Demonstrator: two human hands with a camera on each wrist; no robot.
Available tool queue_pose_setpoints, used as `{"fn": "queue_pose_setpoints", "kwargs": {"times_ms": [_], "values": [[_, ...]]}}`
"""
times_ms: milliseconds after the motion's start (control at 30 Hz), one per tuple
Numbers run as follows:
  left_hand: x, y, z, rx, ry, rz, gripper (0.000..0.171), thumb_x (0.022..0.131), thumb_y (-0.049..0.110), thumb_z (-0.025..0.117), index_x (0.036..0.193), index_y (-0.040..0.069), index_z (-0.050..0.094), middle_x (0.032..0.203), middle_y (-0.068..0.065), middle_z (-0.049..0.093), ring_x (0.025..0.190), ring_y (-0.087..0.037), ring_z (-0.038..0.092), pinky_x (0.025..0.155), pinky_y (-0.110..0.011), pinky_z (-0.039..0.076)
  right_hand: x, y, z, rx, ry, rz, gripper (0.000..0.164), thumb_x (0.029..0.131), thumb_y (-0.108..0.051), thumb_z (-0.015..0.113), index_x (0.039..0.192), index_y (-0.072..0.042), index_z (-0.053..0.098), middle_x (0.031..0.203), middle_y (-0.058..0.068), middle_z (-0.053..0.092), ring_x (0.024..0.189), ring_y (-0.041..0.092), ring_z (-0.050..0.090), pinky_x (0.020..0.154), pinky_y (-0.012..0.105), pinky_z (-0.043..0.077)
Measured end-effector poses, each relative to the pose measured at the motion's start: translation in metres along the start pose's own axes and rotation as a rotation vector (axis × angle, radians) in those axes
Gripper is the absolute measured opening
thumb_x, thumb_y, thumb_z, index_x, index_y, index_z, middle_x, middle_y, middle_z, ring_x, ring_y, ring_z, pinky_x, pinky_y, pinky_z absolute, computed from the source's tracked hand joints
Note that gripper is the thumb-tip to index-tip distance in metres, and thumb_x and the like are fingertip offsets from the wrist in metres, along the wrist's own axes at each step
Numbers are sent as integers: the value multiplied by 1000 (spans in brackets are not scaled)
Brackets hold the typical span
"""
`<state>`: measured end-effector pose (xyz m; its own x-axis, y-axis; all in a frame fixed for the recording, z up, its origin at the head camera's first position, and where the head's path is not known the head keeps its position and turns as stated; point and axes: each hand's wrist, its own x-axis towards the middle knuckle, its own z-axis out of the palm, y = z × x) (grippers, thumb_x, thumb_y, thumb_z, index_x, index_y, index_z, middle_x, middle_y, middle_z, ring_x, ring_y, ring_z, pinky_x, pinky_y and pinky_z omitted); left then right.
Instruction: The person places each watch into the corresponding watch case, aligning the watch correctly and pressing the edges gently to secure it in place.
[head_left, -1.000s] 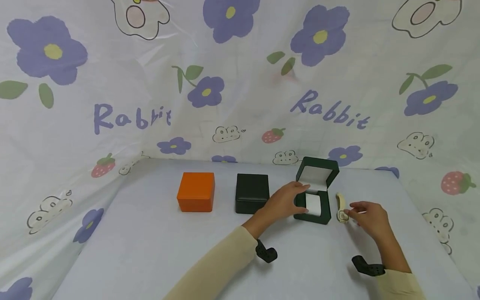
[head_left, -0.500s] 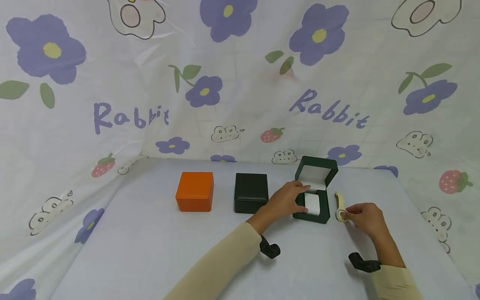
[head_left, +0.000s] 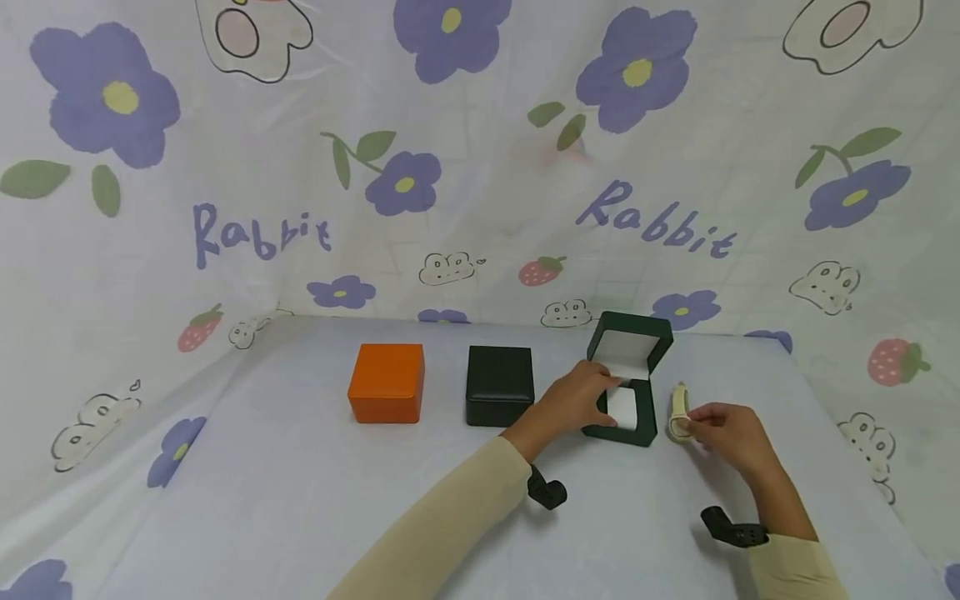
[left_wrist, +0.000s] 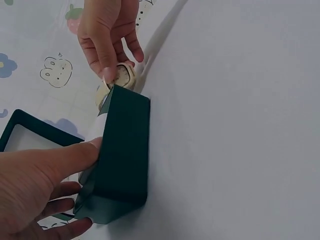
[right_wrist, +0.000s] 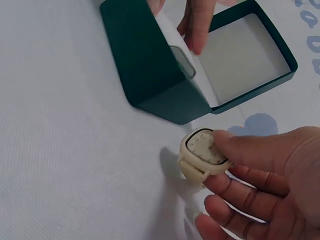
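A dark green watch box point(head_left: 645, 425) stands with its lid up and a white cushion point(head_left: 622, 408) inside. My left hand point(head_left: 573, 396) holds it by the left side, thumb at the near edge of the cushion and fingers toward the hinge, as the left wrist view also shows. Just right of the box, my right hand point(head_left: 731, 433) pinches a cream wristwatch point(head_left: 678, 417) by its case. In the right wrist view the thumb point(right_wrist: 240, 147) lies over part of the watch's dial point(right_wrist: 202, 147), with fingers beneath; the strap hangs below the case.
An orange box point(head_left: 386, 383) and a black box point(head_left: 499, 386), both with lids down, stand on the white table point(head_left: 300, 517) to the left of the green one. A printed curtain point(head_left: 480, 208) rises behind the table.
My right hand has moved in and taken hold of the wristwatch, whose case now sits slightly tilted. My left hand stays at the green box.
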<state>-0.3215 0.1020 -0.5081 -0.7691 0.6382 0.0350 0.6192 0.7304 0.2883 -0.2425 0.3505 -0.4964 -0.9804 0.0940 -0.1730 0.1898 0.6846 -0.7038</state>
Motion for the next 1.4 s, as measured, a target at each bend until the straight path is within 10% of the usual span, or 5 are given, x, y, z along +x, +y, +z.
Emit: {"fn": "queue_pose_setpoints", "kwargs": {"times_ms": [433, 900, 1400], "values": [[6, 1, -4, 129, -51, 67, 59, 82, 49, 83, 134, 24, 68, 128, 10, 66, 119, -11, 50, 90, -25, 52, -7, -11, -1, 125, 48, -52, 55, 95, -46, 71, 119, 3, 68, 109, 9, 73, 99, 17, 58, 86, 35, 45], [-4, -2, 5, 125, 40, 177, 74, 86, 45, 80, 150, 22, 52, 140, 1, 54, 113, -9, 58, 97, -21, 50, -21, -21, 6, 166, 128, -93, 48, 95, -41, 72, 116, 2, 68, 96, 1, 75, 89, 7, 61, 76, 22, 50], [-18, -11, 11, -314, 317, 291, 75, 83, 25, 87, 147, 7, 53, 141, -5, 47, 125, -11, 52, 101, -10, 43, -29, -34, 13, 273, 235, -251, 35, 96, -30, 73, 114, 1, 70, 92, -4, 74, 86, 8, 67, 75, 16, 54]]}}
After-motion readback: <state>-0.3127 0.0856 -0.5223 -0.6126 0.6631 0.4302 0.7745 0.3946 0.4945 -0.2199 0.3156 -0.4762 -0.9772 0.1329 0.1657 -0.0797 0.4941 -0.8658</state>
